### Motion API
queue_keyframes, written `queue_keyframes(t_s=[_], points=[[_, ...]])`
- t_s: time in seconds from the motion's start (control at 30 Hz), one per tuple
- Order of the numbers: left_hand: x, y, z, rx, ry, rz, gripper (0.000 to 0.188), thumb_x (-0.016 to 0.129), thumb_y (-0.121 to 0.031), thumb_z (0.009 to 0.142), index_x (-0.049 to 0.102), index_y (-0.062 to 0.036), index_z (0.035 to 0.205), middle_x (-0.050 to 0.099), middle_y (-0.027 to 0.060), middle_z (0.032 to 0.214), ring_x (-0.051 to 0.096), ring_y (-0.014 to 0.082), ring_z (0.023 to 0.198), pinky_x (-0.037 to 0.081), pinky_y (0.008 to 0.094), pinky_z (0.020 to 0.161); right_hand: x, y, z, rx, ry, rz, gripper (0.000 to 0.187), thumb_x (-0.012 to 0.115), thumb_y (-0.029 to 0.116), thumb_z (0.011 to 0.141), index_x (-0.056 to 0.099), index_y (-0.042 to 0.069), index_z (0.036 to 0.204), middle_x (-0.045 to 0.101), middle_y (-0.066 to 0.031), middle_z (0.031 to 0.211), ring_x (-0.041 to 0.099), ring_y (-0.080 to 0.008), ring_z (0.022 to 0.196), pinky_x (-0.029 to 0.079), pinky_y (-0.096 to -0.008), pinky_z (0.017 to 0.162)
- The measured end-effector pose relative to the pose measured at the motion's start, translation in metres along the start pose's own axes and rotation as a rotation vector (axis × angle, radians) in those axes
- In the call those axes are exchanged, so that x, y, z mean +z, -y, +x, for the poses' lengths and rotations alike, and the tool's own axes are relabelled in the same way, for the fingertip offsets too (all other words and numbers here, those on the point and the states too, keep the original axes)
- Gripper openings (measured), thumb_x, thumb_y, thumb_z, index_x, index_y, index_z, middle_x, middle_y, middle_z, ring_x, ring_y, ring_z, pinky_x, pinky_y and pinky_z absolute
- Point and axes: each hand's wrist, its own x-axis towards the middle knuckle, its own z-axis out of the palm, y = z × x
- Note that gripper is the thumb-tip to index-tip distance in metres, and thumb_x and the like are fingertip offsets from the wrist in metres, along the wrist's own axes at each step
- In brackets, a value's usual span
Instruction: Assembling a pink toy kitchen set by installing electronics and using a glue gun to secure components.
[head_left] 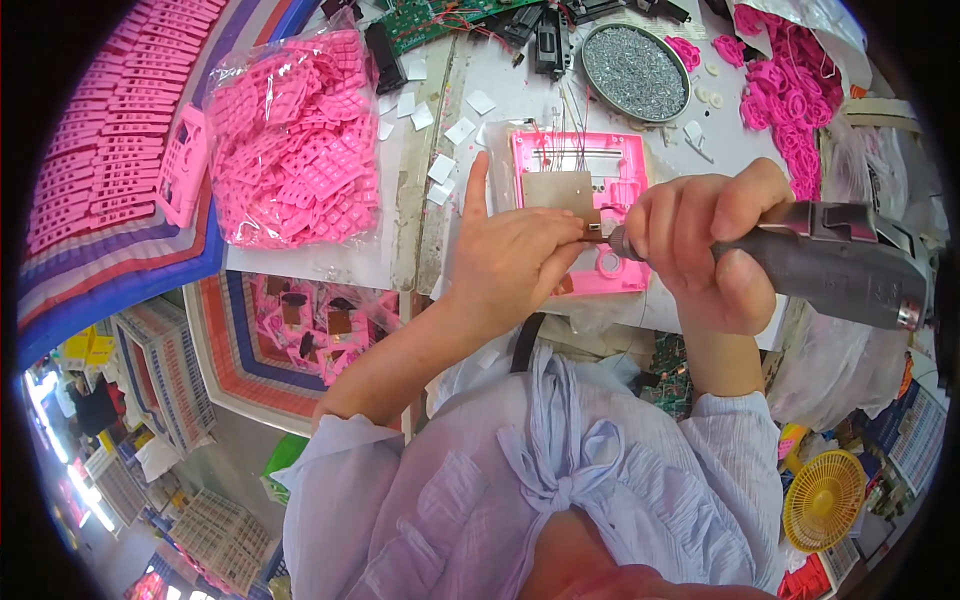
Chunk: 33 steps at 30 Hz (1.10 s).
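My right hand (705,230) is wrapped round a dark grey electric screwdriver (835,270), which lies nearly level with its tip pointing left. The tip reaches a pink plastic housing (628,283) on the worktable. Inside the housing is a brown circuit board (555,190) with thin wires rising from its far side. My left hand (515,250) rests over the left part of the housing, its thumb and forefinger pinched beside the screwdriver tip. Whatever they hold there is hidden. The little finger sticks out away from me.
A round tin of small metal screws (636,72) stands beyond the housing. Left lies a clear bag of pink keypad parts (295,140), near scattered white squares (460,130). Pink rings (790,100) pile up at the far right. A striped basket (215,340) holds pink assemblies.
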Motion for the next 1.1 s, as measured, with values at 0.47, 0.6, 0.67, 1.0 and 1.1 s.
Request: queue_keyframes(t_s=[0.47, 0.6, 0.67, 1.0, 1.1], points=[[0.032, 0.057, 0.194, 0.122, 0.267, 0.686, 0.021, 0.062, -0.025, 0.086, 0.079, -0.0118, 0.086, 0.076, 0.0089, 0.095, 0.069, 0.0266, 0.097, 0.044, 0.0484, 0.091, -0.007, -0.029, -0.003, -0.067, -0.047, 0.085, 0.021, 0.063, 0.004, 0.091, 0.045, 0.003, 0.103, 0.053, -0.0065, 0.070, 0.048, -0.0122, 0.056, 0.042, -0.0317, 0.053], [0.085, 0.088, 0.199, 0.077, 0.422, 0.714, 0.021, 0.059, -0.020, 0.087, 0.079, -0.0128, 0.088, 0.076, 0.0073, 0.098, 0.067, 0.0238, 0.103, 0.039, 0.0507, 0.096, -0.003, -0.034, -0.015, 0.052, -0.057, -0.086, 0.025, 0.067, 0.015, 0.093, 0.043, 0.008, 0.100, 0.050, -0.0040, 0.065, 0.046, -0.0132, 0.054, 0.041, -0.0333, 0.055], [0.084, 0.083, 0.197, 0.111, 0.404, 0.698, 0.021, 0.059, -0.018, 0.086, 0.079, -0.0134, 0.088, 0.076, 0.0077, 0.097, 0.068, 0.0231, 0.101, 0.038, 0.0516, 0.097, -0.002, -0.038, -0.018, 0.071, -0.061, -0.147, 0.027, 0.067, 0.018, 0.094, 0.042, 0.010, 0.099, 0.049, -0.0030, 0.062, 0.044, -0.0131, 0.051, 0.039, -0.0335, 0.054], [0.109, 0.115, 0.211, 0.112, 0.394, 0.728, 0.020, 0.061, -0.021, 0.088, 0.080, -0.0139, 0.089, 0.078, 0.0072, 0.091, 0.075, 0.0237, 0.088, 0.054, 0.0428, 0.067, 0.009, -0.045, -0.017, 0.109, -0.035, -0.205, 0.026, 0.068, 0.016, 0.094, 0.043, 0.010, 0.096, 0.049, -0.0029, 0.063, 0.044, -0.0130, 0.051, 0.040, -0.0346, 0.056], [0.103, 0.111, 0.211, 0.179, 0.416, 0.676, 0.020, 0.061, -0.023, 0.088, 0.080, -0.0158, 0.088, 0.078, 0.0069, 0.091, 0.075, 0.0227, 0.089, 0.054, 0.0443, 0.070, 0.009, -0.045, -0.019, 0.118, -0.019, -0.279, 0.026, 0.068, 0.015, 0.093, 0.043, 0.010, 0.094, 0.049, -0.0031, 0.063, 0.044, -0.0134, 0.052, 0.041, -0.0351, 0.058]])
